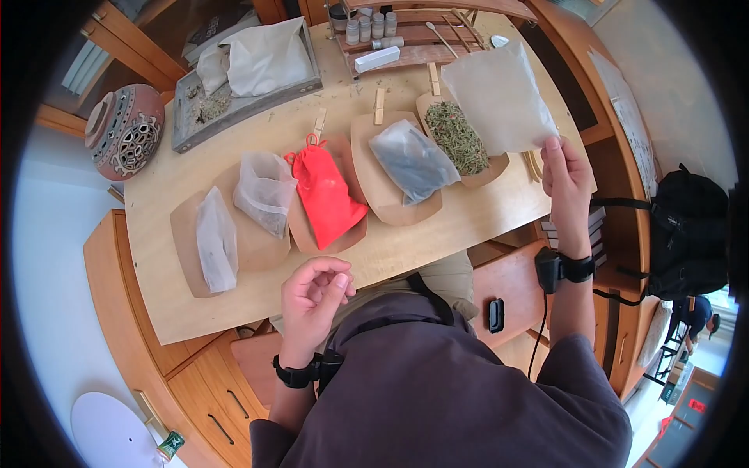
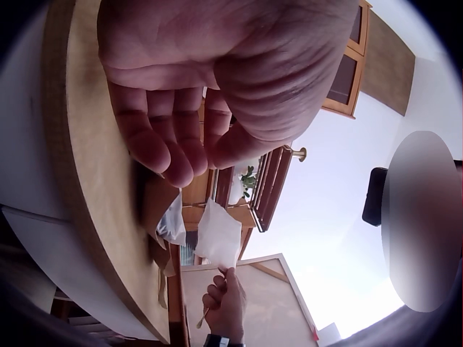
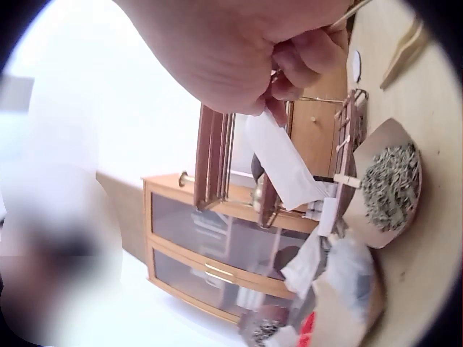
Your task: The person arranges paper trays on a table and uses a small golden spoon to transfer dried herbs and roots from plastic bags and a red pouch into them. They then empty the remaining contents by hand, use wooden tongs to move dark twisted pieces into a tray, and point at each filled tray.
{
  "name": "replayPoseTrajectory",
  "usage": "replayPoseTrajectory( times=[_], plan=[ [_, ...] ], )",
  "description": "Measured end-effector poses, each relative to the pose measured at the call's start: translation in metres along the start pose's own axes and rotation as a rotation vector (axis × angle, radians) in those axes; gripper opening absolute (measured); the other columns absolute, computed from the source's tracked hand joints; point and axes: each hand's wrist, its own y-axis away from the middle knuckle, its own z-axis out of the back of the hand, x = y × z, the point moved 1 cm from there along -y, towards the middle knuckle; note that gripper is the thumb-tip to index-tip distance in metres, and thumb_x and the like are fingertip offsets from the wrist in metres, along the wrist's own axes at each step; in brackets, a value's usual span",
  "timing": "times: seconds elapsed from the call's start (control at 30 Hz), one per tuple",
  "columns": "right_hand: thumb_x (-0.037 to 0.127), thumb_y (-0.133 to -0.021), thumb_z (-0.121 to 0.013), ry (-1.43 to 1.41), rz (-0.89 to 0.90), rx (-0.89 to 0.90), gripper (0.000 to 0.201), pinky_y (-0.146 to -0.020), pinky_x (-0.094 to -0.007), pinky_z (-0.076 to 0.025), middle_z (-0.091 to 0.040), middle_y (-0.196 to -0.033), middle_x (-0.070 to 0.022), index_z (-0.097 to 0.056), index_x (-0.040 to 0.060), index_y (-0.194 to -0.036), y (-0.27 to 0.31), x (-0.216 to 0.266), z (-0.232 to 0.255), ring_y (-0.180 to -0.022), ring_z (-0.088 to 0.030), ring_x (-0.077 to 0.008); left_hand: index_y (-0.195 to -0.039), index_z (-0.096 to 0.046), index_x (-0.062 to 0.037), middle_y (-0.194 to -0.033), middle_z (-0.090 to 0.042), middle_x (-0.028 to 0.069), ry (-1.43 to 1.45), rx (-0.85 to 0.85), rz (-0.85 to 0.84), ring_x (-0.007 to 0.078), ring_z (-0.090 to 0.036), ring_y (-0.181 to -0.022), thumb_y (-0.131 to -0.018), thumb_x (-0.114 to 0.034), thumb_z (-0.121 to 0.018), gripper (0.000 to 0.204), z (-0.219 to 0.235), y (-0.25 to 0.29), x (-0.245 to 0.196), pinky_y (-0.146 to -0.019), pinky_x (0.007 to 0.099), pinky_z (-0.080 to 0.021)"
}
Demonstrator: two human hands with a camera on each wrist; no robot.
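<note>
My right hand [image 1: 568,170] pinches an empty-looking white mesh pouch [image 1: 499,97] by its lower corner, holding it up beside a paper tray of dried green herb [image 1: 455,139]. A thin wooden stick [image 3: 354,10] shows at that hand's curled fingers in the right wrist view. My left hand [image 1: 314,300] hovers near the table's front edge, loosely curled around nothing. Closest to it is a red drawstring pouch [image 1: 324,191] on a paper tray. Left of that lie two white filled pouches, one whitish pouch [image 1: 265,191] and one slimmer pouch [image 1: 216,242]. A pouch with dark contents [image 1: 413,160] lies right of the red one.
Wooden clothespins [image 1: 379,106] clip several trays. Behind stands a grey tray [image 1: 234,109] with white bags and herb bits, beside a patterned jar [image 1: 129,131]. A wooden rack [image 1: 413,58] holds small bottles at the back. A black backpack [image 1: 686,234] hangs at the right.
</note>
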Motion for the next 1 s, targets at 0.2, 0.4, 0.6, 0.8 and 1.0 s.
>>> replayPoseTrajectory(
  times=[0.2, 0.4, 0.6, 0.8, 1.0],
  plan=[
    [0.027, -0.113, -0.058, -0.225, -0.193, 0.145, 0.021, -0.046, -0.0189, -0.018, -0.043, -0.076, 0.0107, -0.066, 0.0102, -0.102, -0.021, -0.018, 0.016, -0.056, -0.027, 0.0025, -0.118, -0.069, 0.0005, -0.097, -0.071, 0.0050, 0.004, 0.001, 0.003, 0.0096, -0.068, -0.083, -0.103, -0.003, -0.068, 0.015, -0.001, 0.001, 0.001, -0.070, 0.0234, -0.054],
    [0.030, -0.112, -0.059, -0.200, -0.222, 0.186, 0.021, -0.048, -0.0191, -0.020, -0.048, -0.081, 0.0095, -0.066, 0.0109, -0.106, -0.072, -0.022, 0.011, -0.058, -0.031, 0.0016, -0.119, -0.069, 0.0001, -0.096, -0.072, 0.0037, -0.005, -0.001, 0.029, 0.0085, -0.068, -0.083, -0.103, -0.004, -0.068, 0.016, -0.003, 0.001, 0.000, -0.070, 0.0227, -0.054],
    [0.031, -0.112, -0.059, -0.213, -0.224, 0.255, 0.020, -0.050, -0.0185, -0.024, -0.050, -0.083, 0.0089, -0.065, 0.0112, -0.111, -0.139, -0.030, -0.008, -0.061, -0.033, 0.0005, -0.117, -0.070, 0.0005, -0.095, -0.072, 0.0042, -0.047, -0.019, 0.025, 0.0090, -0.068, -0.082, -0.103, -0.004, -0.068, 0.015, -0.004, 0.004, -0.004, -0.070, 0.0227, -0.054],
    [0.033, -0.112, -0.059, -0.256, -0.202, 0.344, 0.024, -0.047, -0.0202, -0.023, -0.050, -0.083, 0.0081, -0.065, 0.0105, -0.117, -0.194, -0.055, -0.033, -0.059, -0.032, -0.0005, -0.117, -0.069, 0.0011, -0.095, -0.072, 0.0056, -0.065, -0.037, 0.024, 0.0099, -0.068, -0.082, -0.103, -0.003, -0.068, 0.015, -0.009, 0.005, -0.008, -0.070, 0.0230, -0.054],
    [0.031, -0.110, -0.058, -0.008, -0.142, 0.193, 0.029, -0.047, -0.0197, -0.022, -0.049, -0.085, 0.0074, -0.063, 0.0142, -0.134, -0.182, -0.056, -0.017, -0.058, -0.031, 0.0004, -0.117, -0.068, 0.0009, -0.096, -0.072, 0.0067, -0.128, -0.031, 0.023, 0.0120, -0.069, -0.082, -0.103, -0.005, -0.067, 0.015, -0.010, 0.004, -0.014, -0.069, 0.0252, -0.055]
  ],
)
